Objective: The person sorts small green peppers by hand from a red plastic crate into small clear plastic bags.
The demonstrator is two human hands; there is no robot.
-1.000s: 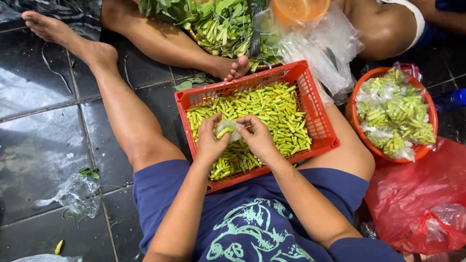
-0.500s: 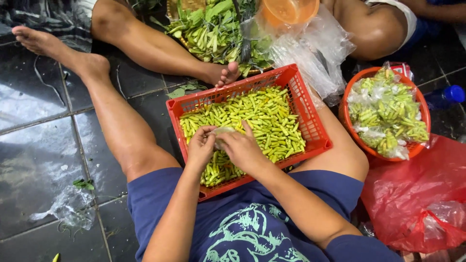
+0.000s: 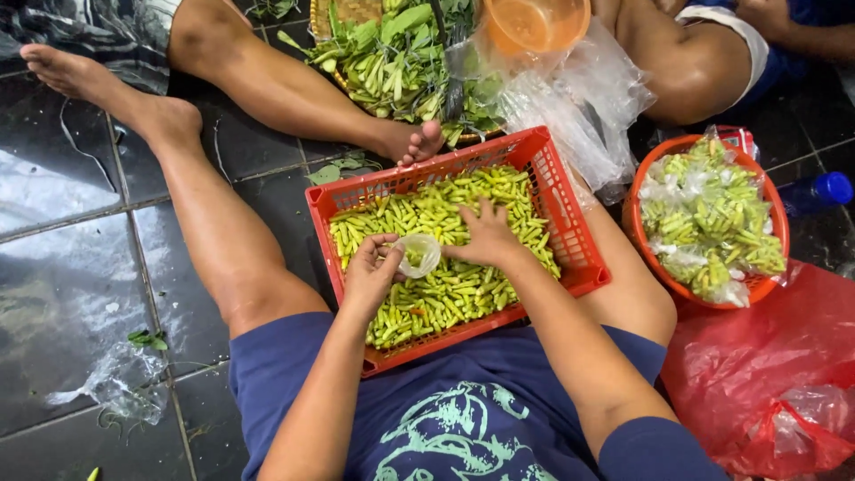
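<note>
A person sits on a dark tiled floor with legs apart, seen from above by their own head camera, wearing dark blue shorts and a blue printed shirt. Between the legs, partly resting on the right thigh, sits a red plastic crate with slotted walls, filled with small yellow-green chili peppers.

To the right lies a crumpled red plastic bag, and just above it a round orange basket holds chili peppers already packed in small clear bags. A blue bottle cap shows beside that basket at the right edge. At the top, a woven tray carries leafy green stalks, with an orange plastic bowl and a heap of clear plastic bags next to it. The bare legs of other people sit around these, one foot touching the crate's far rim.

The left hand is over the middle of the crate, its fingers curled and pinching the mouth of a small clear plastic bag, which it holds open just above the peppers. The right hand lies palm down on the peppers just beside the bag, fingers spread across the pile; whether it grips any peppers cannot be told.

A torn scrap of clear plastic and a few leaf bits lie on the floor at the lower left.
</note>
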